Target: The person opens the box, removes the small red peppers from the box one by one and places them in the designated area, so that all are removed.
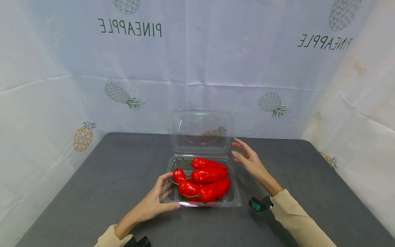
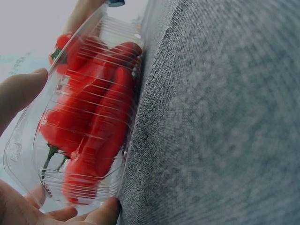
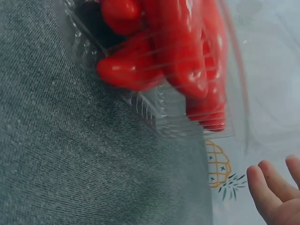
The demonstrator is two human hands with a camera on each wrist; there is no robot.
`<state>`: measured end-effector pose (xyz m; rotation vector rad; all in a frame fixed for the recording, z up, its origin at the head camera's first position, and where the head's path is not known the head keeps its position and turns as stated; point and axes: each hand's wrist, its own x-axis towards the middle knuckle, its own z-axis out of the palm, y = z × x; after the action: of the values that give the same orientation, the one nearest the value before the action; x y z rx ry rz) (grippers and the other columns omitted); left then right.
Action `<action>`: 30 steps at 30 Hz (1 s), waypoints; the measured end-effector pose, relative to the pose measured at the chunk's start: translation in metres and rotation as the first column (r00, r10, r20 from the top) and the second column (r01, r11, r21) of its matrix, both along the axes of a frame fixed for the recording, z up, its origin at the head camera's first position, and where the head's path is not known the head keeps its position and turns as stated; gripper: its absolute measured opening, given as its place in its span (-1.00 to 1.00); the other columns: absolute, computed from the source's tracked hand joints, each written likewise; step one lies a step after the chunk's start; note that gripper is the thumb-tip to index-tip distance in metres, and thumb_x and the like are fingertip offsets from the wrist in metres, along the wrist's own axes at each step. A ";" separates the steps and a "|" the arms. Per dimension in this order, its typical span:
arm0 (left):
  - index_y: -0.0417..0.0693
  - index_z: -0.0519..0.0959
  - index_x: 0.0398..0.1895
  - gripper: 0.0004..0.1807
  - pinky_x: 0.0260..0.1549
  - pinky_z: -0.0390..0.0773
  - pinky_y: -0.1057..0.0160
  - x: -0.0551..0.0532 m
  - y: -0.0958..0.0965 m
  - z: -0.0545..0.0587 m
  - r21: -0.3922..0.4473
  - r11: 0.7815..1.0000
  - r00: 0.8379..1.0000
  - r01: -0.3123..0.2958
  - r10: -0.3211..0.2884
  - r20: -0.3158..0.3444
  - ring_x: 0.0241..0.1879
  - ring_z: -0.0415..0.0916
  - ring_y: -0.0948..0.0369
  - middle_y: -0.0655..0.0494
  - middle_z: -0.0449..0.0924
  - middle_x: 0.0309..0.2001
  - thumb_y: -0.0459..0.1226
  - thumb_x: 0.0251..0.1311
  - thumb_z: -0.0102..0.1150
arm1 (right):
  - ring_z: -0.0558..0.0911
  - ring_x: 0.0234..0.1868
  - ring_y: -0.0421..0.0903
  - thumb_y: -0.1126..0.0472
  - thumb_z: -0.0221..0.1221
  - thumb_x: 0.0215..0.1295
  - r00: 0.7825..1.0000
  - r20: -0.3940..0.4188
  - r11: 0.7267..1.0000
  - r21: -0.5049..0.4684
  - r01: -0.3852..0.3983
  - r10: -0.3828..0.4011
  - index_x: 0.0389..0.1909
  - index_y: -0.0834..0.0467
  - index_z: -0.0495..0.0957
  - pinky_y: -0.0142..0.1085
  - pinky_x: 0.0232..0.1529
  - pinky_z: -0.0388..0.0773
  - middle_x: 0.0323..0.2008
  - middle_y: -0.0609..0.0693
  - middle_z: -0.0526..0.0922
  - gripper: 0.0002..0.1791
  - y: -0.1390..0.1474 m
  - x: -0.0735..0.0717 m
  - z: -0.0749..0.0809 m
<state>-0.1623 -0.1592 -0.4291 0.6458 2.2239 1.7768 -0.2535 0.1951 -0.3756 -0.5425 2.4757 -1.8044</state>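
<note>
A clear plastic clamshell container (image 1: 237,197) lies on the table with its lid (image 1: 202,120) raised at the back. Several red peppers (image 1: 210,175) with green stems fill its base. At the front left corner my left hand (image 1: 152,202) holds the container, the fingers along the left side and the thumb at the front edge. In the left wrist view, the ribbed wall shows peppers (image 2: 89,108) through it. My right hand (image 1: 253,164) is beside the lid's right edge, fingers extended and holding nothing. The right wrist view shows its fingers (image 3: 263,190) apart from the container.
The dark grey table (image 1: 123,168) ends at a white cloth backdrop (image 1: 216,61) printed with pineapples and mirrored lettering. Black bands sit on both wrists, the right one (image 1: 260,203) with a green patch.
</note>
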 end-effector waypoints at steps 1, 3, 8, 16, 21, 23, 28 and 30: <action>-0.16 -0.14 0.49 0.00 0.40 0.15 -0.23 0.000 0.000 0.000 0.004 1.000 1.000 0.002 -0.002 -0.007 0.50 -0.11 -0.37 -0.27 -0.21 0.54 -0.28 0.17 0.36 | 0.35 0.39 0.32 0.16 0.02 0.53 1.000 0.011 1.000 -0.005 -0.003 0.003 0.55 0.18 -0.02 0.19 0.33 0.42 0.50 0.30 0.13 -0.31 0.000 -0.001 -0.001; -0.18 -0.14 0.49 0.00 0.39 0.15 -0.25 0.000 0.000 -0.001 0.006 1.000 1.000 0.008 -0.008 -0.019 0.49 -0.10 -0.38 -0.28 -0.20 0.53 -0.29 0.18 0.36 | 0.35 0.40 0.33 0.17 0.03 0.53 0.999 0.031 1.000 -0.013 -0.007 0.008 0.55 0.20 -0.02 0.17 0.33 0.43 0.52 0.30 0.08 -0.30 -0.002 -0.003 -0.003; -0.18 -0.14 0.48 0.00 0.40 0.14 -0.25 0.000 0.001 -0.002 0.005 1.000 1.000 0.004 -0.003 -0.015 0.50 -0.11 -0.37 -0.27 -0.21 0.53 -0.29 0.17 0.36 | 0.37 0.37 0.35 0.20 0.06 0.50 0.997 0.070 1.000 -0.009 -0.015 0.016 0.54 0.25 -0.03 0.08 0.29 0.51 0.52 0.33 0.03 -0.28 -0.005 -0.006 -0.011; -0.16 -0.10 0.46 0.01 0.40 0.19 -0.20 0.002 0.002 -0.001 -0.011 1.000 1.000 -0.017 0.017 -0.013 0.49 -0.03 -0.34 -0.24 -0.17 0.53 -0.27 0.11 0.41 | 0.47 0.31 0.30 0.08 0.07 0.50 0.994 0.106 0.994 0.109 -0.020 0.008 0.53 0.23 0.02 0.12 0.33 0.46 0.53 0.32 0.03 -0.27 -0.008 -0.005 -0.017; -0.15 -0.08 0.45 0.00 0.40 0.21 -0.14 0.003 0.002 0.000 -0.014 1.000 1.000 -0.018 0.018 -0.003 0.49 0.00 -0.33 -0.23 -0.17 0.53 -0.28 0.10 0.42 | 0.49 0.30 0.28 0.04 0.06 0.50 0.992 0.123 0.982 0.188 -0.026 0.003 0.51 0.23 0.10 0.15 0.33 0.45 0.55 0.26 0.01 -0.31 -0.006 -0.003 -0.018; -0.12 -0.08 0.45 0.01 0.40 0.22 -0.12 0.004 0.002 0.001 -0.025 0.999 1.000 -0.027 0.028 0.012 0.49 0.00 -0.31 -0.20 -0.17 0.53 -0.28 0.09 0.43 | 0.49 0.30 0.28 0.04 0.06 0.50 0.993 0.118 0.978 0.205 -0.028 0.004 0.50 0.24 0.12 0.15 0.32 0.46 0.54 0.26 0.03 -0.32 -0.005 -0.002 -0.019; -0.09 -0.09 0.45 0.02 0.41 0.23 -0.09 0.005 0.002 0.002 -0.046 0.998 0.999 -0.042 0.043 0.025 0.49 0.02 -0.28 -0.16 -0.18 0.53 -0.27 0.08 0.44 | 0.30 0.43 0.32 0.05 0.10 0.47 0.996 0.083 0.974 0.226 -0.006 -0.013 0.47 0.24 0.15 0.21 0.37 0.38 0.50 0.29 0.11 -0.32 -0.003 0.001 -0.017; -0.09 -0.08 0.45 0.02 0.41 0.23 -0.09 0.005 0.002 0.001 -0.047 0.998 0.999 -0.044 0.046 0.024 0.49 0.02 -0.28 -0.16 -0.18 0.53 -0.27 0.07 0.44 | 0.23 0.47 0.32 0.05 0.13 0.45 0.998 0.056 0.973 0.228 0.013 -0.026 0.46 0.22 0.18 0.23 0.37 0.36 0.49 0.27 0.14 -0.33 -0.003 0.004 -0.014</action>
<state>-0.1576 -0.1569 -0.4277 0.5655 2.2729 1.7392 -0.2495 0.1924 -0.3893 -0.4461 2.6081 -1.4890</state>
